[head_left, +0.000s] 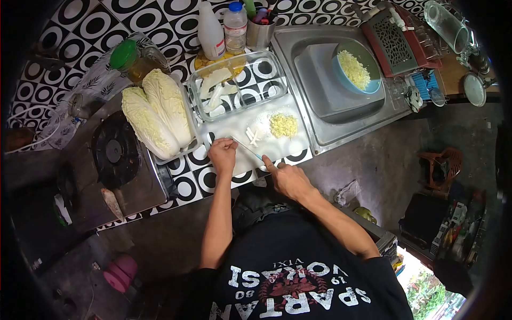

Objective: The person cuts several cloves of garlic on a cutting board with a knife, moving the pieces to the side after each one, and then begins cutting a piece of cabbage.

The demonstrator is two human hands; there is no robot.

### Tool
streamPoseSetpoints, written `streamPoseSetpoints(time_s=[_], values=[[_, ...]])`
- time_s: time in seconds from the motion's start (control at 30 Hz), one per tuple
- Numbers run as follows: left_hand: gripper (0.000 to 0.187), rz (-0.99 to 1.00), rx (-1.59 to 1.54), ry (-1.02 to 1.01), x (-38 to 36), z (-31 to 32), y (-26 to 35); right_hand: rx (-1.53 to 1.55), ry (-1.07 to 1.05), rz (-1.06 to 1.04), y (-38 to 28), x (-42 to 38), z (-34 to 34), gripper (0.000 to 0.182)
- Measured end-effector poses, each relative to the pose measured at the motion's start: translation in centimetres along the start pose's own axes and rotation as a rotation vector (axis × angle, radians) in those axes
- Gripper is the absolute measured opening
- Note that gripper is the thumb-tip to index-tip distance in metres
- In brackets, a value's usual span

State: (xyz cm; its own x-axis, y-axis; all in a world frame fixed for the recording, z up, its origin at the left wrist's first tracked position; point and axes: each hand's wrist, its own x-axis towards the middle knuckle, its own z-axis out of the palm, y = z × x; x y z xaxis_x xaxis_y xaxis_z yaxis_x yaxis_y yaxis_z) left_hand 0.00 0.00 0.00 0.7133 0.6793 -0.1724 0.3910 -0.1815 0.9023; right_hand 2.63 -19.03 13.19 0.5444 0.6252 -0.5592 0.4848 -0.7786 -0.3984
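My right hand [290, 178] grips a small knife [248, 149] with a blue handle, its blade pointing left over a whitish cutting board [261, 109]. By the blade's tip, my left hand [222, 152] has its fingers pinched together; what they hold is too small to make out. Just beyond the blade lie a few pale cut strips [253, 136]. To their right is a heap of finely chopped yellowish pieces [284, 125]. Behind the board, a clear divided container [258, 99] holds white slices [214, 80] in its left part.
Two napa cabbages [168, 109] lie in a clear tray at left, beside a stove [114, 152]. A blue bowl of chopped vegetable [354, 72] stands over the sink [320, 133]. Bottles [235, 29], a metal utensil cup [260, 36] and a green-lidded jar [128, 56] stand behind.
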Motion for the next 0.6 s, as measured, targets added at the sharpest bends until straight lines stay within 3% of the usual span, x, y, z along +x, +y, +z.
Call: streamPoseSetpoints(time_s=[0.17, 0.6], values=[[0.017, -0.103, 0.004, -0.039, -0.6, 0.5, 1.4, -0.059, 0.044, -0.012, 0.8, -0.5, 0.4, 0.068], [0.011, -0.071, -0.064, -0.016, 0.0, 0.3, 0.5, -0.053, 0.036, -0.011, 1.1, -1.3, -0.2, 0.067]])
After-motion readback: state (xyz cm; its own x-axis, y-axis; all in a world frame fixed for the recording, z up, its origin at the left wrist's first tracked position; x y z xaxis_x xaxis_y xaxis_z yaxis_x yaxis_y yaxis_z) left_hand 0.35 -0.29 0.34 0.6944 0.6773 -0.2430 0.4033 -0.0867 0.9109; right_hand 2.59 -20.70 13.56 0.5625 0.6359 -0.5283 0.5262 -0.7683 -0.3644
